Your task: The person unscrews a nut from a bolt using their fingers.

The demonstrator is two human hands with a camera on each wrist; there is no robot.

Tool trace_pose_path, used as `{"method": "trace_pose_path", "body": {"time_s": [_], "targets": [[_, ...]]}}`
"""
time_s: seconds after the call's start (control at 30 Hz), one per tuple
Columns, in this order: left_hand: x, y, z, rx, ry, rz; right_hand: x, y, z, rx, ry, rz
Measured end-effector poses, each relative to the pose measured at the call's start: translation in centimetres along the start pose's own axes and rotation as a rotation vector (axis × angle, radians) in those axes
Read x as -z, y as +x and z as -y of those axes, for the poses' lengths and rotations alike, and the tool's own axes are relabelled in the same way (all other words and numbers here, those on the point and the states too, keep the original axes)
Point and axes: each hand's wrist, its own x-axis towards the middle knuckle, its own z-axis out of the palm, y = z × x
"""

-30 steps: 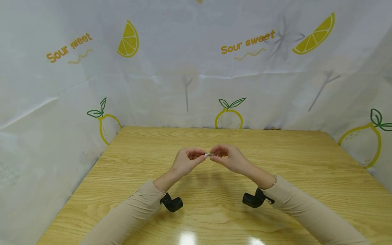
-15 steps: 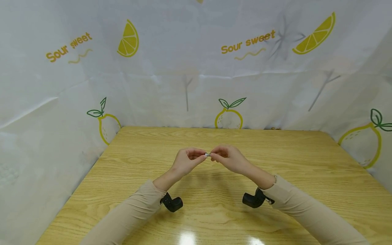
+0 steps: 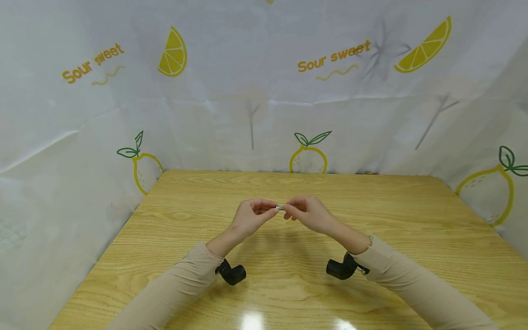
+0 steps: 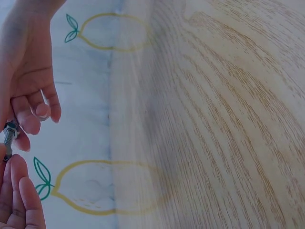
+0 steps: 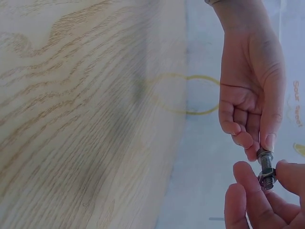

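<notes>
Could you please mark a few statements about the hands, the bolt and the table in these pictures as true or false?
1. Both hands hold the bolt above the table. True: the left hand and the right hand pinch it from either end.
2. The bolt lies flat on the table. False: it is held in the air between the fingertips.
3. A nut sits on the bolt. True.
4. The person wears blue gloves. False: the hands are bare, with beige sleeves.
5. The backdrop shows lemons. True.
</notes>
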Motion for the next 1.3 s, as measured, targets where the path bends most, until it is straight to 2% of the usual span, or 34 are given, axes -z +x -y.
{"method": "trace_pose_path", "body": {"time_s": [0.2,0.3,0.6,0.83,0.93,1.13,1.3], "targets": [[0.02,0.01,-0.09,0.008,-0.025,0.003,0.00,-0.13,0.24,0.011,-0.022,-0.037],[0.01,0.06,-0.09,0.009,-0.015,-0.001,-0.03,-0.17,0.29,0.017,0.008,-0.048],[0.09,-0.04,-0.10,0.000,0.001,0.001,0.13,-0.05,0.28,-0.049,0.005,0.010],[0.03,0.02,-0.09,0.007,-0.021,-0.003,-0.03,-0.19,0.27,-0.023,0.011,-0.042],[0.02,0.01,-0.06,0.005,-0.028,0.000,-0.05,-0.12,0.16,-0.032,0.044,-0.033],[0.08,-0.11,-0.01,0.003,-0.014,-0.002,-0.11,0.00,-0.11,-0.034,0.014,0.013],[0.08,-0.10,-0.01,-0.001,-0.018,-0.003,-0.10,-0.13,0.03,-0.017,-0.011,-0.025]]}}
